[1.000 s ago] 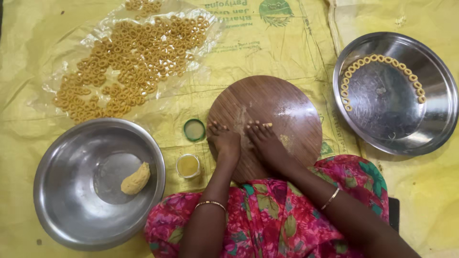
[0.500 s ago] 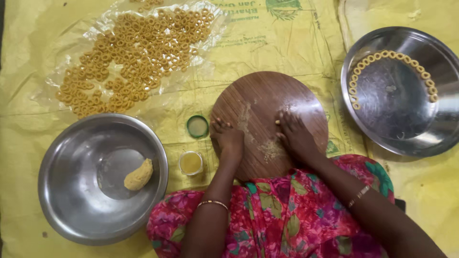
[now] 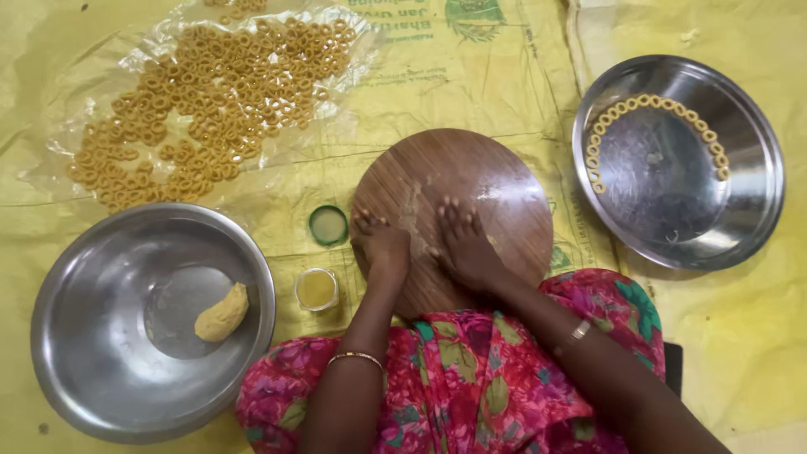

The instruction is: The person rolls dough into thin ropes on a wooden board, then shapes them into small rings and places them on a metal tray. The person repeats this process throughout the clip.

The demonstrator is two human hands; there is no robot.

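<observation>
Steel fills the near left, where a large round bowl [image 3: 101, 370] sits on the yellow plastic sheet [image 3: 521, 76] with a single lump of yellow dough [image 3: 223, 313] lying inside it toward its right wall. Beyond it, at the far left, a clear plastic sheet [image 3: 84, 143] carries a dense scatter of small dough rings [image 3: 210, 109]. Just right of the bowl stands a small open jar [image 3: 317, 289] of yellow oil or ghee, with its green lid [image 3: 328, 224] lying a little farther off. Next comes the round wooden board [image 3: 496, 168], dusted with pale traces of dough in the middle. The left hand [image 3: 380, 244] rests on the board's left part, fingers curled narrow with their tips down on the wood; whether they pinch any dough cannot be told. The right hand [image 3: 462, 244] lies just beside it at the board's centre, fingers spread and flat, pressing on the surface and gripping nothing. At the far right a wide steel plate [image 3: 756, 210] holds a curved row of shaped rings [image 3: 647, 105] along its far inner edge.
</observation>
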